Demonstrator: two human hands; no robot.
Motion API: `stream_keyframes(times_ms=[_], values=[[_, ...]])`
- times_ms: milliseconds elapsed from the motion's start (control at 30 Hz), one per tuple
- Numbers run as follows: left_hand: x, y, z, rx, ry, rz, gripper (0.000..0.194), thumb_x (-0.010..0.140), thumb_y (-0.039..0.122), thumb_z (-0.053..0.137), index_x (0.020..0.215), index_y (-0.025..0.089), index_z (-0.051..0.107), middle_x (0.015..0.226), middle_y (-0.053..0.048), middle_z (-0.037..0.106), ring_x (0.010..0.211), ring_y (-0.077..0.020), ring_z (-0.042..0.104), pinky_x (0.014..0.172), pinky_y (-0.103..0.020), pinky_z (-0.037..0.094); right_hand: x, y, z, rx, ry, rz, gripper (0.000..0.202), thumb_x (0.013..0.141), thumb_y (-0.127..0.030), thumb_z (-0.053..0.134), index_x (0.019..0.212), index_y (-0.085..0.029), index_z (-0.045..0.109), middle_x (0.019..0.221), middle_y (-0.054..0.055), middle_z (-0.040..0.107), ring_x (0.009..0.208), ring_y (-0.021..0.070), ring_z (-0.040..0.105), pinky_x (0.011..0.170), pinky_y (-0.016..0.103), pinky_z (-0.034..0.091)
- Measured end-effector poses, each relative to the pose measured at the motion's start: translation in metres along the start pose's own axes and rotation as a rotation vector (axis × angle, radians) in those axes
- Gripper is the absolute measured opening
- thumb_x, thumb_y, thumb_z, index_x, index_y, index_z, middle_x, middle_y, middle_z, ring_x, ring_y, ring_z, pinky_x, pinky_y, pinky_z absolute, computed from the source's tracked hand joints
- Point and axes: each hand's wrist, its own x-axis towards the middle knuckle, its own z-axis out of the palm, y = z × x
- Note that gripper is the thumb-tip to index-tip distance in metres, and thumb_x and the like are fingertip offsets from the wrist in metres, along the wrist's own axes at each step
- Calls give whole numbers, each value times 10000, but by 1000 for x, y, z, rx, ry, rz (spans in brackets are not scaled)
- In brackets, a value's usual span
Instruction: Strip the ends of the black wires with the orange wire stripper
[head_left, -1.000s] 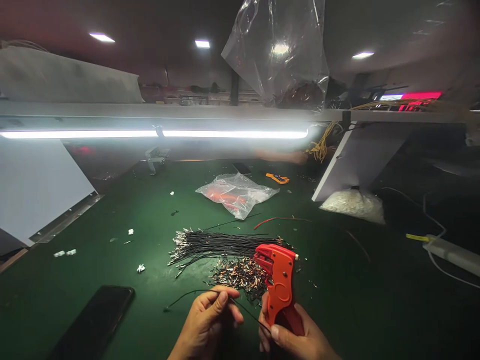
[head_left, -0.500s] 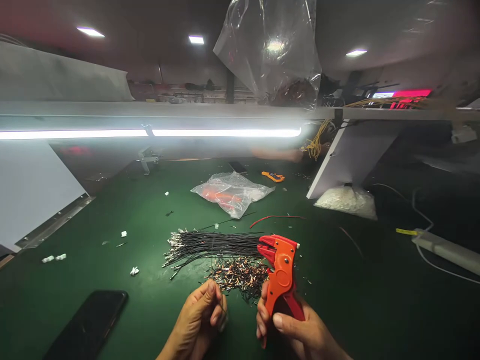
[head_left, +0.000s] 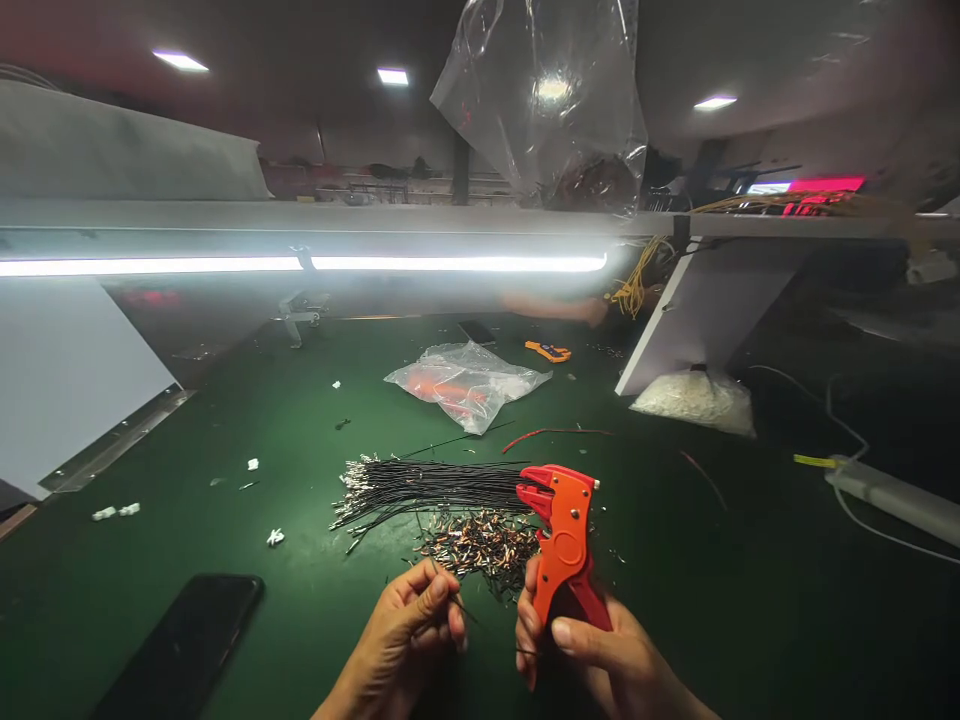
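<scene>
1. Underneath everything lies a green table (head_left: 315,430), its surface running back below a long strip light (head_left: 450,264).
2. Across its middle stretches a bundle of black wires (head_left: 442,485), with pale metallic ends fanned out at the left.
3. Farther back rests a clear bag (head_left: 469,385) with something orange-red inside.
4. A dark phone (head_left: 184,650) lies at the near left, well apart from the hands.
5. The right hand (head_left: 611,655) is wrapped around the handles of a red-orange wire stripper (head_left: 568,535). The tool is held upright over the table, its head at the right end of the bundle in view, the red jaws facing left and slightly apart.
6. The left hand (head_left: 405,630) is narrowed to a pinch, thumb against fingers, on a thin dark wire (head_left: 463,606); the wire is clear of the stripper's head.
7. Just on the near side of the bundle sits a heap of short copper and black scraps (head_left: 484,545).
8. Smallest are the white pieces (head_left: 275,538) scattered at the left.
</scene>
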Motion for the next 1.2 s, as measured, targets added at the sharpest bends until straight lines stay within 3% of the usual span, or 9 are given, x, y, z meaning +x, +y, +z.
stream_keyframes(times_ms=[367,533,833,1200], values=[[3,2,0,-46,0,14,395,644,454,869,684,161,605,511,3,633,477,-102,548,523,-228,430,2,5,2,-29,-111,110,442,721,-366,836,1025,-170,583,907,74,714,758,197,680,730,351,480],[5,-3,-3,-30,-27,6,380,596,376,913,724,163,624,526,-12,672,491,-98,588,538,-201,416,0,5,3,-46,-158,82,437,741,-387,820,1033,-171,576,901,84,729,774,210,697,741,368,493],[-3,-3,6,5,-149,-5,366,600,392,906,802,163,704,567,-28,691,523,-121,614,577,-235,443,-2,-2,9,110,-69,97,452,704,-348,832,1054,-191,593,907,64,709,796,232,689,754,403,502],[2,-14,7,13,-145,-27,355,628,455,875,700,142,725,568,-59,701,520,-147,621,573,-259,451,-2,2,13,97,-40,112,410,687,-352,836,1001,-184,632,902,74,727,822,244,695,755,386,499]])
